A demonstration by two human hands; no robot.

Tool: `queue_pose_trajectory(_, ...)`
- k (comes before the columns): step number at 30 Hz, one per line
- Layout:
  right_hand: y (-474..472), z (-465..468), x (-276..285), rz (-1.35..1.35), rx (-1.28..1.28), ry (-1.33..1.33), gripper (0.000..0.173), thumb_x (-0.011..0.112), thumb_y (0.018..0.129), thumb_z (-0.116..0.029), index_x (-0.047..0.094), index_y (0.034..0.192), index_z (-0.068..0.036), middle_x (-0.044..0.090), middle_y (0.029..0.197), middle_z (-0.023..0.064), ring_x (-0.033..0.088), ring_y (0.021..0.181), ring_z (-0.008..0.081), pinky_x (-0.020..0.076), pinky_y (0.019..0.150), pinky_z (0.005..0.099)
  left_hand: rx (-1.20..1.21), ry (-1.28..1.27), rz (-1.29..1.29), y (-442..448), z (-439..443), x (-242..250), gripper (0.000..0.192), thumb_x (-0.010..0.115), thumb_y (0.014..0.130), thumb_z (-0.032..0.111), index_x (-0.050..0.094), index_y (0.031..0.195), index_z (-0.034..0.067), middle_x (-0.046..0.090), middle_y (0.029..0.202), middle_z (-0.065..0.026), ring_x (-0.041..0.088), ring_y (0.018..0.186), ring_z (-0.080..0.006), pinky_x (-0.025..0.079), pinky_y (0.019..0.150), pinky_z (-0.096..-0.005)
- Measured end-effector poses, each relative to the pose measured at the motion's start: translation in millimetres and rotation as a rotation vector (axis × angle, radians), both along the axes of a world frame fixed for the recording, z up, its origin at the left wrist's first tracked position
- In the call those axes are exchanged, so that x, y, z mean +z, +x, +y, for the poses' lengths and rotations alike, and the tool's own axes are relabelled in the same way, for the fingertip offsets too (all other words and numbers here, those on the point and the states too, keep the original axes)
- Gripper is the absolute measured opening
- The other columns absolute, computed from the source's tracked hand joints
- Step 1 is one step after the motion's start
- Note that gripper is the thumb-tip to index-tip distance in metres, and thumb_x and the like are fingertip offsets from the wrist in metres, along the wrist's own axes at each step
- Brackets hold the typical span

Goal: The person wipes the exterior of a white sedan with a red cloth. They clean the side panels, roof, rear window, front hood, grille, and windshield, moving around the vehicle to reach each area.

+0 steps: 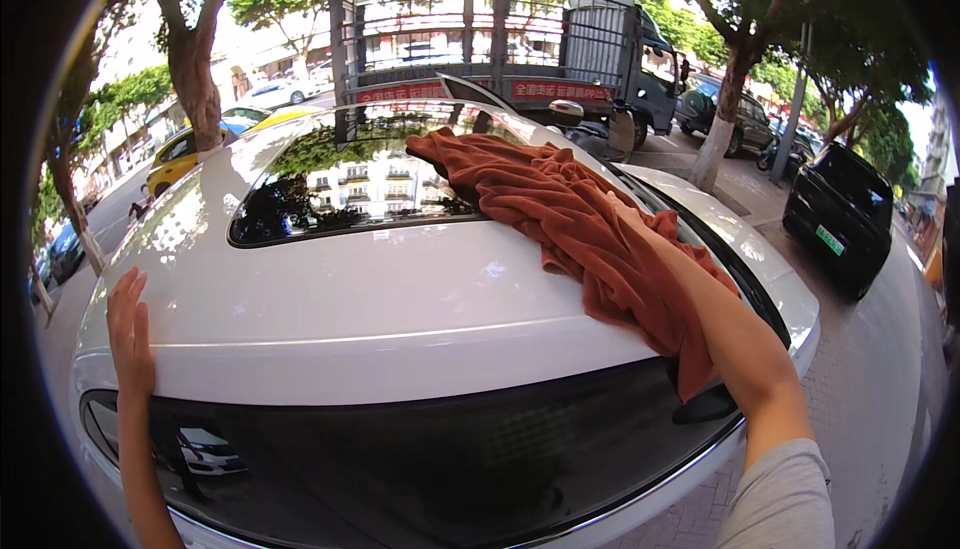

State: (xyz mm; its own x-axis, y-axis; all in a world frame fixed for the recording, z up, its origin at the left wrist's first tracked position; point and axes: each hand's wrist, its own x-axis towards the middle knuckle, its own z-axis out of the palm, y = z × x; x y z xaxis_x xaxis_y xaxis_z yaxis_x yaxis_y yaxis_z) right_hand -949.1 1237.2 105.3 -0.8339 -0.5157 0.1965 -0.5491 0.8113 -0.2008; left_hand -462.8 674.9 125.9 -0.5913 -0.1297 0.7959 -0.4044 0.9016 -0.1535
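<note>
A large rust-brown cloth [525, 189] lies bunched across the white car roof [360, 286]. It covers part of the dark glass sunroof [360, 189] and hangs over the roof's side edge. My right hand [628, 213] is at the cloth's far right part, arm stretched out, its fingers largely hidden in the folds. At the left end of the roof, my left hand [131, 331] rests against the white paint with nothing in it, thumb apart from the fingers. Nearest me runs the dark side window [420, 459].
A door mirror [566, 108] and an edge of an open door [472, 91] show beyond the roof. Behind them stands a truck [495, 46] with a railed bed. A black car [840, 219] is at right, a yellow car [176, 159] at left. Trees [196, 76] line the street.
</note>
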Motion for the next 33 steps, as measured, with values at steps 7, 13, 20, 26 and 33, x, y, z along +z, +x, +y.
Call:
queue_pose_trajectory(7,169,-223,28,0.070,-0.055,0.191,0.107,0.078,0.078,-0.068,0.033,0.163,-0.020,0.033,0.164,0.0263,0.038,0.148,0.0463,0.0378,0.108,0.0655,-0.064,0.049,0.005,19,-40,-22,0.051,0.035,0.115,0.040,0.057,0.149,0.010,0.053,0.154,-0.0149,0.043,0.148,-0.0329,0.029,0.124,-0.0460)
queue_pose_trajectory(13,309,-412,53,0.087,0.441,-0.025,0.066,0.041,0.106,-0.038,0.039,0.161,-0.001,0.027,0.170,0.0279,0.027,0.154,0.0541,0.0226,0.116,0.0732,-0.020,0.118,-0.075,26,-18,6,0.055,0.033,0.115,0.044,0.057,0.150,0.009,0.052,0.155,-0.0158,0.043,0.148,-0.0346,0.030,0.123,-0.0482)
queue_pose_trajectory(20,169,-331,50,0.116,0.543,0.001,0.058,0.037,0.107,-0.041,0.054,0.152,-0.008,0.041,0.166,0.0150,0.038,0.153,0.0353,0.0346,0.124,0.0505,-0.232,-0.033,-0.094,15,-20,25,0.041,0.051,0.110,0.033,0.066,0.141,0.010,0.060,0.147,-0.0133,0.050,0.141,-0.0340,0.034,0.119,-0.0463)
queue_pose_trajectory(26,-20,-129,49,0.110,-0.086,0.247,0.041,0.058,0.100,-0.034,0.077,0.117,-0.002,0.071,0.130,0.0217,0.066,0.126,0.0336,0.0519,0.108,0.0397,-0.122,0.014,0.013,14,-148,69,0.031,0.058,0.107,0.024,0.075,0.118,0.002,0.070,0.129,-0.0163,0.061,0.126,-0.0345,0.043,0.110,-0.0442)
queue_pose_trajectory(33,-64,-178,75,-0.022,-0.308,0.090,0.042,0.058,0.100,-0.035,0.077,0.116,-0.002,0.072,0.129,0.0217,0.067,0.126,0.0336,0.0523,0.107,0.0401,-0.211,-0.015,0.193,16,-252,66,0.038,0.050,0.111,0.029,0.073,0.108,-0.002,0.071,0.109,-0.0145,0.060,0.111,-0.0321,0.042,0.105,-0.0418)
